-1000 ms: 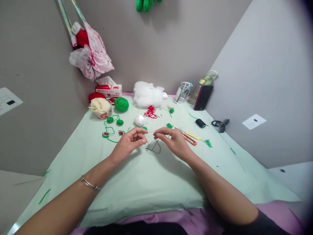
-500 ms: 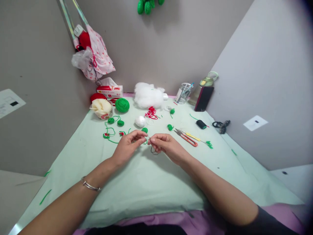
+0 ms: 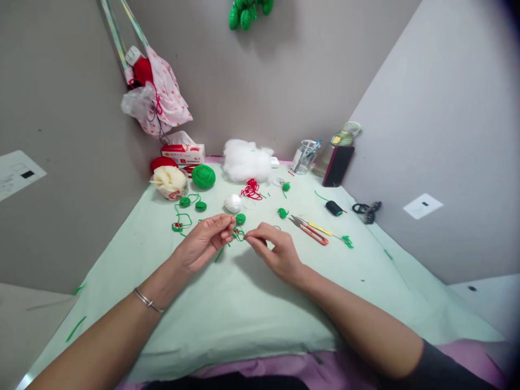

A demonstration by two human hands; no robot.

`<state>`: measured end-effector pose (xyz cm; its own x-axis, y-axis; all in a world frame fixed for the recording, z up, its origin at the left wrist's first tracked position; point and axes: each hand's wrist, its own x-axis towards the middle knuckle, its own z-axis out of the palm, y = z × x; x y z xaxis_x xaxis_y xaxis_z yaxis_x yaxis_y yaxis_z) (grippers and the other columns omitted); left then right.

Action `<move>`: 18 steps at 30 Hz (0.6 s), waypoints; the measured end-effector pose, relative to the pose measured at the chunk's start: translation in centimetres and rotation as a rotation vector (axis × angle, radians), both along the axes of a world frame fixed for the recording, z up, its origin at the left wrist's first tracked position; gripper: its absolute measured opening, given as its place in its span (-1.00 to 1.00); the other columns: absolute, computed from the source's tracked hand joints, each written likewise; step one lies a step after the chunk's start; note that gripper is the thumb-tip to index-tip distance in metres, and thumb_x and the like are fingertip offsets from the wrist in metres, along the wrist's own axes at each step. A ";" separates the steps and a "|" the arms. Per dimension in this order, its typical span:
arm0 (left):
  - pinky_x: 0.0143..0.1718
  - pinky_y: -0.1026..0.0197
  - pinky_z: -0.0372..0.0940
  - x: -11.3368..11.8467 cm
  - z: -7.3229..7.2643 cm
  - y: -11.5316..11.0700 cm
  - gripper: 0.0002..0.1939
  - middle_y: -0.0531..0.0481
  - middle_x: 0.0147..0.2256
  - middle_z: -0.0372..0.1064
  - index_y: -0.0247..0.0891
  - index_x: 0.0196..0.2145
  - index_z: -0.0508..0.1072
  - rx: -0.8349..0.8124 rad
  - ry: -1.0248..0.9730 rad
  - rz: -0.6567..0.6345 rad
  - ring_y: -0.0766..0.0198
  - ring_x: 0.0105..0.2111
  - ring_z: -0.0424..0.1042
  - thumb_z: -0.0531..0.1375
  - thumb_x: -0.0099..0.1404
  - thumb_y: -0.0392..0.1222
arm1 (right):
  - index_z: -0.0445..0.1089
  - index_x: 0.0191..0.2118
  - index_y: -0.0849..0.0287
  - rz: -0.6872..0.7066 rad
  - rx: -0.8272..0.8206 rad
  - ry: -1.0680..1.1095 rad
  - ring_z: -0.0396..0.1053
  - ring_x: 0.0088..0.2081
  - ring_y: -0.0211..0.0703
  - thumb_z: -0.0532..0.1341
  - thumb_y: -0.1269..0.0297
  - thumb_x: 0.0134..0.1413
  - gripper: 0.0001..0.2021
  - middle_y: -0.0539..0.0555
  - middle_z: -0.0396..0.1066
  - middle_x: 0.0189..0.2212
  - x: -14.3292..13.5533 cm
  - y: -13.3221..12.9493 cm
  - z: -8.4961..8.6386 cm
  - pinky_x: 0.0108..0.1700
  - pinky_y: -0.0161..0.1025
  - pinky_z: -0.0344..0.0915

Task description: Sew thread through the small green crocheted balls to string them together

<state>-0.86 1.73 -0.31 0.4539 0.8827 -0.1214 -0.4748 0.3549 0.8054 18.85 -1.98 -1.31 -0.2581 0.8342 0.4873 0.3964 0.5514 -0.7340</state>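
My left hand (image 3: 206, 240) is raised over the cloth, its thumb and fingers pinched together; what they hold is too small to make out. To its right my right hand (image 3: 276, 250) is closed in a pinch, its fingertips a short gap from the left ones, and what it grips is hidden or too thin to tell. Between the two hands lies a small green and red crocheted piece (image 3: 238, 234) with loose yarn. Just beyond it sits a small green ball (image 3: 240, 219). A white ball (image 3: 233, 203) rests farther back.
Orange-handled snips (image 3: 312, 233) and a yellow crochet hook (image 3: 320, 228) lie right of my hands. Farther back are a green yarn ball (image 3: 203, 176), white stuffing (image 3: 247, 161), a clear cup (image 3: 305, 157) and a phone (image 3: 338, 166). Black thread (image 3: 334, 208) lies at right.
My hands have moved apart. The left turned with its palm more visible, and the right came slightly down and away. The green and red piece between them now shows.
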 end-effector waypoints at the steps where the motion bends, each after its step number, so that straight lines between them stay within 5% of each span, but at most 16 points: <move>1: -0.43 0.31 0.19 0.0 -0.1 0.0 -0.78 0.06 -0.45 0.31 -0.32 -0.39 0.56 -0.001 0.023 0.002 0.44 -0.52 0.15 0.45 0.13 -0.13 | 0.54 -0.26 0.16 0.026 0.102 -0.087 0.33 -0.41 -0.18 0.16 0.23 0.34 -0.77 0.10 0.44 -0.46 -0.1 -0.2 -0.3 -0.31 -0.22 0.26; 6: -0.29 0.20 0.24 0.5 -0.8 -0.6 -0.81 0.01 -0.41 0.45 -0.23 -0.34 0.65 0.239 0.362 0.013 0.29 -0.42 0.30 0.40 0.16 -0.06 | 0.54 -0.21 0.14 0.120 0.243 -0.232 0.36 -0.39 -0.16 0.10 0.27 0.37 -0.74 0.12 0.48 -0.45 -0.5 -0.7 -0.8 -0.31 -0.23 0.28; 11: -0.15 0.14 0.25 1.0 -1.2 -1.4 -0.82 -0.04 -0.32 0.46 -0.15 -0.33 0.68 0.615 0.563 0.033 0.17 -0.25 0.40 0.29 0.29 -0.06 | 0.53 -0.31 0.17 0.071 -0.186 0.075 0.27 -0.48 -0.25 0.20 0.16 0.30 -0.75 0.02 0.39 -0.52 -0.1 -0.6 0.8 -0.39 -0.28 0.22; 14: -0.17 0.15 0.23 0.8 -1.1 -1.3 -0.88 0.00 -0.37 0.42 -0.15 -0.39 0.65 0.640 0.632 0.065 0.20 -0.30 0.38 0.32 0.26 -0.11 | 0.50 -0.37 0.19 0.061 -0.414 0.241 0.17 -0.52 -0.30 0.26 0.04 0.20 -0.70 -0.03 0.28 -0.57 0.2 -0.2 1.5 -0.45 -0.31 0.12; 18: -0.21 0.15 0.21 0.5 -1.0 -0.8 -0.86 0.04 -0.43 0.36 -0.20 -0.50 0.56 0.554 0.643 0.118 0.23 -0.34 0.35 0.39 0.14 -0.15 | 0.49 -0.38 0.19 0.064 -0.506 0.345 0.09 -0.53 -0.32 0.31 -0.02 0.10 -0.67 -0.06 0.21 -0.60 0.4 0.3 1.5 -0.47 -0.31 0.05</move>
<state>-0.35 0.96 -1.28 0.3460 0.9279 0.1389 0.1250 -0.1923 0.9733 19.23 -1.68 0.19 -0.2132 0.9719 0.0995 0.0673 0.1162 -0.9909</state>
